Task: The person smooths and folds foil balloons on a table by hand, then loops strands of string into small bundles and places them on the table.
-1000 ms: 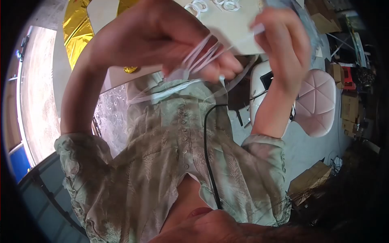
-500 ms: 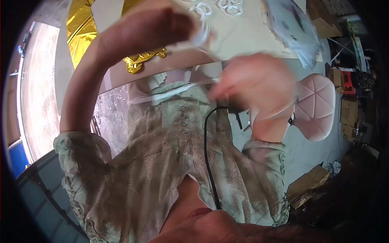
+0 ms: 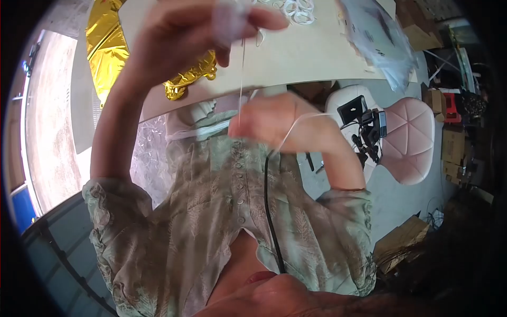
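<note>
My left hand (image 3: 187, 45) is raised over the near part of the table, with a blurred coil of thin white ribbon (image 3: 231, 22) wrapped round its bent fingers. From that coil a taut white strand (image 3: 242, 79) runs down to my right hand (image 3: 285, 122), which pinches it between thumb and fingers in front of my waist. A loose length of the ribbon also loops over the right wrist. Gold foil (image 3: 108, 47), crinkled and shiny, lies on the table beyond my left arm; a smaller gold piece (image 3: 196, 74) shows below the left hand.
Several white ribbon coils (image 3: 300, 11) lie on the table (image 3: 311, 53) at the back. Clear plastic bags (image 3: 383, 45) overhang its right edge. Right of me stand pink padded chairs (image 3: 414, 140), one bearing black devices and cables. A black cable (image 3: 268, 211) hangs down my front.
My right hand has moved left and now pinches the strand below the left hand, uncovering the chair with devices. The left hand has turned and shifted slightly up and left.
</note>
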A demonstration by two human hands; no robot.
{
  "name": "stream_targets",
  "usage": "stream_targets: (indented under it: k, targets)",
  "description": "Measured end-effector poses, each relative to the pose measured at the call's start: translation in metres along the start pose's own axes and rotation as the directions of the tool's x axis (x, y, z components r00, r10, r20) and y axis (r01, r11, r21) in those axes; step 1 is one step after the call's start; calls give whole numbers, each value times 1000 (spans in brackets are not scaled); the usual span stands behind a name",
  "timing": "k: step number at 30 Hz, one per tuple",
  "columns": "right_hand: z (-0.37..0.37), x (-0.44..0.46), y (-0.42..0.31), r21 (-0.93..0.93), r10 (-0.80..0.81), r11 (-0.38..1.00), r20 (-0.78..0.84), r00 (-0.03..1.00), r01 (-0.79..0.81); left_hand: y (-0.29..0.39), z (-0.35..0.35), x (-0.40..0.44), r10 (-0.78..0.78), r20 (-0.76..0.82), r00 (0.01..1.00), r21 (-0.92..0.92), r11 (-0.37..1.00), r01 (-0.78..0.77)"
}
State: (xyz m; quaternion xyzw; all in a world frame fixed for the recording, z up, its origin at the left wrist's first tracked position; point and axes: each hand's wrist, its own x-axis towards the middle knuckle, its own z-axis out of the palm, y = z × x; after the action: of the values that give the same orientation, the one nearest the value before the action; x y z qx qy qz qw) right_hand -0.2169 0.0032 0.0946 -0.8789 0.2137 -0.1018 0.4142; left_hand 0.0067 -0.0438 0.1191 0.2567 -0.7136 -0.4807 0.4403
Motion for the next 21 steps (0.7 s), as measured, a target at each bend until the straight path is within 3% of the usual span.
stream_targets:
  k: [1, 2, 3, 4, 6, 7, 8, 9, 10, 12, 13, 14, 16, 17, 18, 20, 21]
  targets:
    - [-12, -2, -5, 49, -83, 995, -85, 993, 87, -3, -9, -3, 45, 298, 954, 421, 890, -174]
    - [-20, -10, -5, 94, -159, 980, -173, 972, 177, -5, -2, -9, 83, 411, 908, 376, 892, -252]
    - [-19, -14, 12, 345, 16, 931, -360, 933, 117, -8, 5, -14, 121, 518, 847, 313, 894, -319]
    - [-24, -12, 20, 319, 87, 945, -459, 884, 72, -11, 11, -19, 156, 616, 772, 240, 897, -372]
    - [-20, -6, 30, 303, 159, 953, -554, 817, 20, -2, 11, -24, 136, 324, 936, -138, 986, -96]
    - [-3, 1, 33, 40, -99, 990, -473, 875, 133, -5, 10, -20, 139, 324, 936, -136, 986, -99]
    - [9, 3, 32, -203, -329, 940, -317, 890, 275, -9, 7, -14, 151, 272, 950, 229, 949, -216]
    - [5, -1, 14, -77, -293, 956, -277, 915, 283, -12, 5, -13, 179, 225, 958, 566, 776, -278]
    - [-8, -2, 7, -72, -295, 956, -272, 916, 286, -7, -1, -18, 25, 360, 933, 630, 731, -263]
    - [-25, -6, 12, 94, -64, 987, -504, 861, 128, -16, 2, -24, 102, 603, 792, 287, 898, -334]
    - [-28, -4, 21, 150, 28, 986, -591, 806, 76, -2, 10, -23, 85, 528, 845, 60, 989, -137]
    - [-17, -3, 25, 147, 29, 986, -596, 802, 73, -4, 10, -21, 89, 533, 841, 57, 988, -141]
    - [-1, 0, 22, -218, -263, 960, -492, 830, 175, -5, 9, -19, 207, 192, 959, 425, 863, -272]
    - [-2, -3, 13, -153, -177, 980, -385, 906, 126, -6, 20, -15, 136, 84, 987, 508, 847, -159]
    - [-8, 0, 8, -144, -179, 981, -377, 909, 133, -8, 24, -14, 126, 74, 989, 510, 847, -146]
    - [-14, 0, 2, 46, -35, 995, -676, 736, 90, -15, 26, -8, 40, 178, 983, 713, 683, -157]
    - [-23, 1, 12, 98, 49, 995, -710, 702, 29, -18, 27, 4, -55, 273, 961, 767, 614, -183]
